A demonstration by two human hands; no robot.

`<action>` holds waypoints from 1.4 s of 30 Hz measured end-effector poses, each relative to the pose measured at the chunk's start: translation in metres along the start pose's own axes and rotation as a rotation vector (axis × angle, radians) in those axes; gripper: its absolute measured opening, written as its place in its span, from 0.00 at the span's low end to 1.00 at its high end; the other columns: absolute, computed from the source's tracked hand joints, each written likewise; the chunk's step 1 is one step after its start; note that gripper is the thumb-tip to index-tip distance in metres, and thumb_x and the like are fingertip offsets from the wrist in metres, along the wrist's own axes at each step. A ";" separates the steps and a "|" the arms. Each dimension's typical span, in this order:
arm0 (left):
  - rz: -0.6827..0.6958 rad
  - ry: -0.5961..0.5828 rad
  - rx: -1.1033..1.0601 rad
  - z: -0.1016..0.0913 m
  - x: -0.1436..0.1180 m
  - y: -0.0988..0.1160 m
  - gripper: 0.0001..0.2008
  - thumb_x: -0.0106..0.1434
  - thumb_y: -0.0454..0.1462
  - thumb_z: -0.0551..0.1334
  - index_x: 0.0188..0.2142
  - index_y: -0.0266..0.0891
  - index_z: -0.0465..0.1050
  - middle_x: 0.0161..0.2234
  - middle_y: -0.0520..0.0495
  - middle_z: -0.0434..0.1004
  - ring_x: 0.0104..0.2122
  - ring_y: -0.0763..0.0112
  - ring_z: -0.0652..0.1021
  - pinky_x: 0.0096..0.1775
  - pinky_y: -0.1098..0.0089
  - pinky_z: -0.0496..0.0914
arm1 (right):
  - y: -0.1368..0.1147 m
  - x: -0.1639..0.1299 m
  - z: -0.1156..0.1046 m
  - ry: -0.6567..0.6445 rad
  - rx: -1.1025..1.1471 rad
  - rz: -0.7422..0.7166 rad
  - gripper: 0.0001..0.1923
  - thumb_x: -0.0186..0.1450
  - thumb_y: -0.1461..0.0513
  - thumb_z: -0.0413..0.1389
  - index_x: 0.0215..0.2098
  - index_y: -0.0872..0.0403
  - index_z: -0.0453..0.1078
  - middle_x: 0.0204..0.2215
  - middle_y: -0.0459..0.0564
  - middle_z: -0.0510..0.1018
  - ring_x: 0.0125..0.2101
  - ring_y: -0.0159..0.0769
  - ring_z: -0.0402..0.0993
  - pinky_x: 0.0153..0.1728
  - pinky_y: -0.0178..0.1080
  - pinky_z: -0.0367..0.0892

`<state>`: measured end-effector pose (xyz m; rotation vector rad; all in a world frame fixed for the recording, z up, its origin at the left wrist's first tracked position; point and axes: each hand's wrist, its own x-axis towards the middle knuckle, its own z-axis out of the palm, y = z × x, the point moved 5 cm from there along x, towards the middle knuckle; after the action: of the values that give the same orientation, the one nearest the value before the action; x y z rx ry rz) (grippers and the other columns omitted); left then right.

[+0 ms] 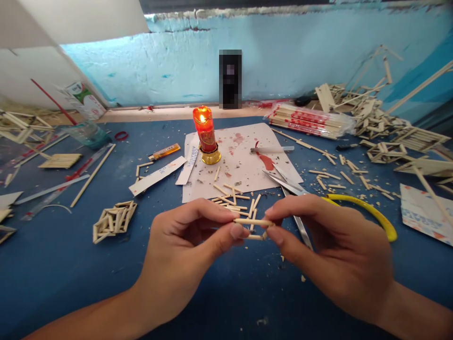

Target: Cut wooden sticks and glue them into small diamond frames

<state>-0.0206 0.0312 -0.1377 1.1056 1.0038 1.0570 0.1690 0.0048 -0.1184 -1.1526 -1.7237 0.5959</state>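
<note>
Between my two hands is a small frame of short wooden sticks (pixel 253 222), held above the blue table. My left hand (pixel 198 236) pinches its left end between thumb and forefinger. At its right end, the thumb and forefinger of my right hand (pixel 318 241) close on it; my fingers hide parts of the joints. Just beyond lie loose cut stick pieces (pixel 231 198), partly on a stained white paper (pixel 244 137). A lit red candle (pixel 204 130) stands on that paper in a gold holder. Scissors with yellow handles (pixel 377 217) lie partly behind my right hand.
A small stick structure (pixel 115 221) rests at left, near an orange lighter (pixel 164 152) and sandpaper strips (pixel 157 176). Wrapped stick bundles (pixel 311 120) lie at the back right, beside piled stick structures (pixel 385 113). A glass of bluish liquid (pixel 92 134) stands at back left.
</note>
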 end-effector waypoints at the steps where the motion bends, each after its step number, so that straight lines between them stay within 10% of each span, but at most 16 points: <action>1: 0.002 0.003 0.015 0.000 0.000 0.000 0.07 0.57 0.28 0.76 0.30 0.41 0.82 0.28 0.55 0.85 0.27 0.71 0.87 0.32 0.79 0.82 | -0.001 0.001 0.000 0.004 -0.011 -0.013 0.08 0.65 0.68 0.63 0.40 0.49 0.76 0.32 0.39 0.84 0.31 0.24 0.81 0.35 0.25 0.73; 42: 0.093 -0.056 0.158 0.003 -0.005 0.002 0.09 0.55 0.27 0.76 0.30 0.44 0.85 0.30 0.53 0.87 0.29 0.73 0.85 0.33 0.81 0.81 | -0.017 0.001 0.005 -0.062 0.044 -0.192 0.11 0.62 0.76 0.61 0.38 0.58 0.80 0.30 0.47 0.85 0.29 0.27 0.82 0.31 0.27 0.75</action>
<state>-0.0186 0.0256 -0.1351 1.3146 1.0128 1.0287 0.1567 -0.0009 -0.1069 -0.9329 -1.8401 0.5532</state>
